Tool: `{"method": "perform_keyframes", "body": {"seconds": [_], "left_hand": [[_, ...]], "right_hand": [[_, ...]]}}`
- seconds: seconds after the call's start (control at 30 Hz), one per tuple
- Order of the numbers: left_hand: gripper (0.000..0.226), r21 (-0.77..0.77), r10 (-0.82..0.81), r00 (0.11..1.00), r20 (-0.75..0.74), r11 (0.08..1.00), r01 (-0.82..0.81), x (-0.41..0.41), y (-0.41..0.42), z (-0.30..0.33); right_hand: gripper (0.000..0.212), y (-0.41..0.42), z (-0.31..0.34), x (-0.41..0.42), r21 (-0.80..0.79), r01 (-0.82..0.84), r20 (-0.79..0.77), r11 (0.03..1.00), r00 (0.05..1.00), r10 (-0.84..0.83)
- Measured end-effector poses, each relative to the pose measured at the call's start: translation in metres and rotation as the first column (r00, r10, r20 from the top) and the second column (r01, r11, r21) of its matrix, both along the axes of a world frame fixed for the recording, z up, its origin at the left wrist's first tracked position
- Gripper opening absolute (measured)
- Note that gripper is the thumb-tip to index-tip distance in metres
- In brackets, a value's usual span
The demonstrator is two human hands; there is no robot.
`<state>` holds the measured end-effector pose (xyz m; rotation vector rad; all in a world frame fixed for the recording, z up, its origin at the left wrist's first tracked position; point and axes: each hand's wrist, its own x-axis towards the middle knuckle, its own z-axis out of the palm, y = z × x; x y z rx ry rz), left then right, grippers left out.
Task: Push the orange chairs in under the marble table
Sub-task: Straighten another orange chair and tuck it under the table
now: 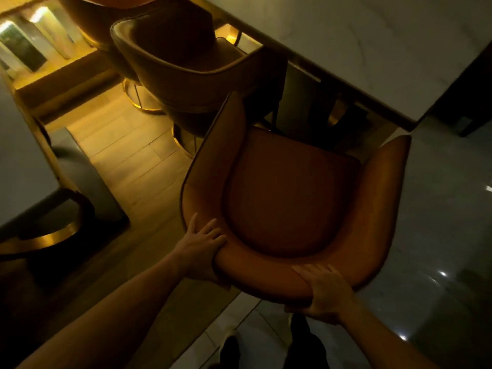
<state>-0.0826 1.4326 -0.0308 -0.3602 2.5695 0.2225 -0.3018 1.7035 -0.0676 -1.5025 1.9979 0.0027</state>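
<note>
the near orange chair [287, 198] stands at the corner of the marble table [372, 49], its seat front at the table's edge, seat still out in the open; the left hand [201, 245] grips the curved backrest, fingers wrapped over the top, thumb behind; the right hand [326, 292] clasps the same rim further right, fingers curled over it; a second orange chair [186, 65] sits just beyond, beside the table; no readable writing or brand shows in this dim light.
</note>
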Motion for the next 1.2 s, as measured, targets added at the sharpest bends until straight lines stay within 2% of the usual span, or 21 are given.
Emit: {"method": "perform_keyframes", "body": {"seconds": [0.07, 0.17, 0.23, 0.43, 0.67, 0.83, 1.0, 1.2], "left_hand": [[0.123, 0.027, -0.079, 0.994, -0.078, 0.996, 0.082, -0.002, -0.006, -0.005], [0.118, 0.098, -0.154, 0.984, -0.092, 0.982, 0.163, -0.005, -0.014, -0.011], [0.113, 0.121, -0.175, 0.976, -0.129, 0.974, 0.191, -0.007, -0.016, -0.015], [0.111, 0.131, -0.208, 0.963, -0.171, 0.964, 0.232, -0.009, -0.02, -0.022], [0.113, 0.141, -0.246, 0.961, -0.127, 0.955, 0.263, -0.013, -0.034, -0.027], [0.112, 0.141, -0.273, 0.953, -0.133, 0.946, 0.291, -0.018, -0.063, -0.027], [0.112, 0.123, -0.309, 0.942, -0.134, 0.938, 0.325, -0.031, -0.097, -0.023], [0.111, 0.109, -0.339, 0.936, -0.094, 0.931, 0.348, -0.044, -0.135, -0.02]], "right_hand": [[0.111, 0.001, -0.001, 0.002, -0.084, 0.015, -0.008, 0.996, 1.0, -0.016], [0.099, 0.003, -0.003, 0.004, -0.226, -0.005, -0.067, 0.974, 0.998, -0.01], [0.095, 0.003, -0.003, 0.004, -0.249, 0.013, -0.064, 0.968, 0.998, -0.029], [0.093, 0.001, 0.001, 0.006, -0.208, 0.042, -0.056, 0.977, 0.997, -0.055], [0.085, -0.011, 0.012, 0.01, -0.253, 0.08, -0.05, 0.964, 0.994, -0.096], [0.094, -0.031, 0.009, 0.012, -0.135, 0.113, -0.04, 0.984, 0.992, -0.119], [0.092, -0.06, 0.013, 0.018, -0.15, 0.141, -0.055, 0.979, 0.987, -0.151], [0.106, -0.09, 0.008, 0.022, -0.107, 0.211, -0.018, 0.972, 0.977, -0.214]]}}
